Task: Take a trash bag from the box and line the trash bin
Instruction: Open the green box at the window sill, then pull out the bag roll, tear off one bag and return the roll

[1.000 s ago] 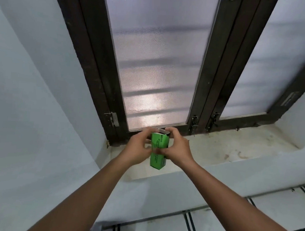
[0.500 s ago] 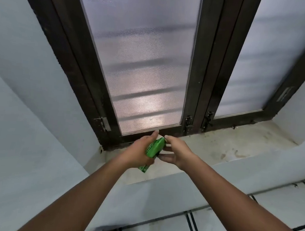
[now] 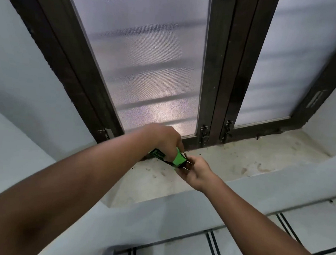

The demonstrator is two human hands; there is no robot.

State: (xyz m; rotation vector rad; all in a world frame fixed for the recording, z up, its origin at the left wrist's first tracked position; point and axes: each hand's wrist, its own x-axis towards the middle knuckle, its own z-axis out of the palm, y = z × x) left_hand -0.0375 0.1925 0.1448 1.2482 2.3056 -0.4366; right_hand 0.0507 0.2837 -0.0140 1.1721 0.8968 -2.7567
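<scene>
A small green box (image 3: pixel 178 158) of trash bags is tipped on its side above the window sill, its open end facing right. My left hand (image 3: pixel 163 138) grips it from above. My right hand (image 3: pixel 195 172) is at the box's open end, fingers pinched on something dark there, which I cannot make out clearly. No trash bin can be made out for certain.
The stained concrete window sill (image 3: pixel 240 162) lies under the hands. Behind it stand frosted window panes in a dark frame (image 3: pixel 216 71) with latches at the bottom. White walls flank the recess. Tiled wall with black stripes (image 3: pixel 214 248) runs below the sill.
The box went from upright to lying on its side. My left hand moved on top of it, and my right hand shifted to its open right end.
</scene>
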